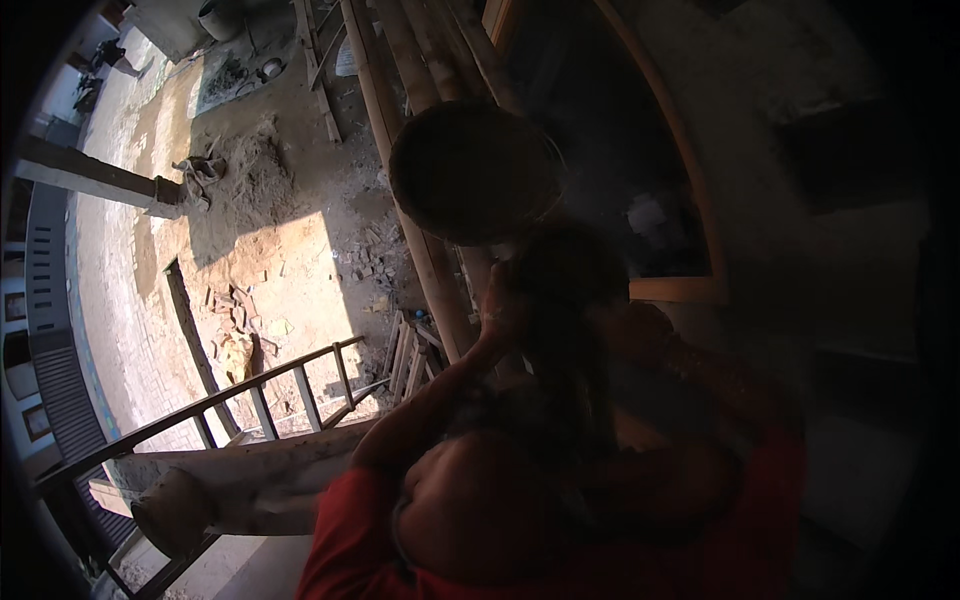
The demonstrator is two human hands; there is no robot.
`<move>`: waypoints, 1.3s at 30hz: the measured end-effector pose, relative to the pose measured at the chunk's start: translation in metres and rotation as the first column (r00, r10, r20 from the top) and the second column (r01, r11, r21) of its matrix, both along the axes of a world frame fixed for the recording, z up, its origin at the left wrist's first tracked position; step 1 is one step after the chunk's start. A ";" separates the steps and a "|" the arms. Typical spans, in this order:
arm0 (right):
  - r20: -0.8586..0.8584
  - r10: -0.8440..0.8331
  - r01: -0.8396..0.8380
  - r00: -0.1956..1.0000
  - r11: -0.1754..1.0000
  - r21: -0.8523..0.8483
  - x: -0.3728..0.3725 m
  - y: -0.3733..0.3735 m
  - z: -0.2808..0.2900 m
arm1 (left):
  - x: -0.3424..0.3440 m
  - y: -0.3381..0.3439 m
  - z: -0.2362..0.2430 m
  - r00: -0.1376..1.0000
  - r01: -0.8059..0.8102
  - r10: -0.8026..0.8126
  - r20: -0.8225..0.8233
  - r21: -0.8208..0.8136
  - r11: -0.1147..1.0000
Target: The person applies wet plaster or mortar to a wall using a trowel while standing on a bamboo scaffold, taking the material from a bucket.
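Deep shadow covers the middle of the view. My left hand [505, 305] is raised against the left side of a dark, rounded object [568, 265], whose kind I cannot make out. Its fingers are lost in the dark. On the object's right side, my right hand [645, 328] looks curled, and what is in it is hidden. Just beyond both hands, a round dark bucket [475, 175] with a wide rim is by the bamboo poles [375, 100]. Both forearms come up from red sleeves.
To the right stands a dark window with a wooden frame [678, 290]. A ladder [255, 400] and a thick grey beam [260, 480] cross at lower left. Far below lie a sand heap [258, 170], broken bricks [235, 310] and a wooden plank [190, 325] on sunlit ground.
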State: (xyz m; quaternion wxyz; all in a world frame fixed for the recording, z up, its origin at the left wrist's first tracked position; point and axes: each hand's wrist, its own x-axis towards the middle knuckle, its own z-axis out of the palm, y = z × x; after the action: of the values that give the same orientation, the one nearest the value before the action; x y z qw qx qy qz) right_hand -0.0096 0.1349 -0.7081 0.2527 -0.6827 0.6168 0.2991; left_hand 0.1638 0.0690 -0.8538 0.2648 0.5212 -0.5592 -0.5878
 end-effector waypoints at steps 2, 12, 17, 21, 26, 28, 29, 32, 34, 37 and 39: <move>0.104 -0.142 0.157 0.984 0.974 -0.161 0.005 0.010 -0.021 | 0.004 -0.002 0.005 1.000 0.012 -0.012 0.012 0.007 1.000; 0.014 0.109 -0.106 0.994 0.986 -0.128 0.004 -0.015 0.029 | 0.012 0.003 -0.002 1.000 -0.003 0.003 -0.006 -0.055 0.998; -0.370 0.418 -0.547 0.830 0.740 -0.392 -0.078 0.020 -0.094 | 0.016 -0.005 0.044 0.998 0.033 -0.036 -0.047 -0.059 0.998; 0.117 0.046 -0.055 0.992 0.996 0.073 -0.021 0.007 -0.043 | 0.012 0.009 0.000 0.998 -0.057 0.055 -0.012 -0.165 0.985; 0.632 -0.020 0.043 0.775 0.999 -0.021 -0.053 0.053 -0.120 | 0.000 0.009 -0.010 0.995 0.078 -0.066 0.081 -0.161 0.984; 0.576 0.224 -0.123 0.786 0.970 -0.209 -0.057 0.061 -0.108 | 0.007 0.008 0.003 0.993 0.090 -0.073 0.097 -0.183 0.979; 0.527 0.343 -0.216 0.777 0.933 -0.289 -0.057 0.051 -0.091 | 0.014 0.002 -0.013 0.996 0.093 -0.093 -0.013 0.007 0.996; 0.455 0.113 0.010 0.883 0.966 -0.258 -0.050 0.030 -0.040 | 0.012 0.001 -0.016 0.999 -0.032 0.033 0.010 -0.042 0.999; 0.356 -0.047 0.105 0.933 0.984 -0.146 -0.042 0.024 -0.024 | 0.021 -0.002 -0.010 0.996 -0.040 0.041 0.073 -0.009 0.999; 0.210 -0.240 0.269 0.948 0.956 -0.120 -0.039 0.048 -0.004 | 0.002 0.001 0.008 0.997 0.056 -0.056 0.060 -0.002 0.998; 0.016 -0.553 0.542 0.833 0.822 0.174 -0.019 0.042 -0.002 | -0.003 0.005 0.020 0.996 0.077 -0.077 0.038 0.002 0.997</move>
State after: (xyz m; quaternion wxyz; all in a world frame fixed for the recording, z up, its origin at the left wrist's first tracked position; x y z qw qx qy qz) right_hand -0.0285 0.1766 -0.7103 0.4025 -0.4637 0.7518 0.2405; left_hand 0.1608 0.0740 -0.8337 0.2313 0.5105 -0.5836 -0.5876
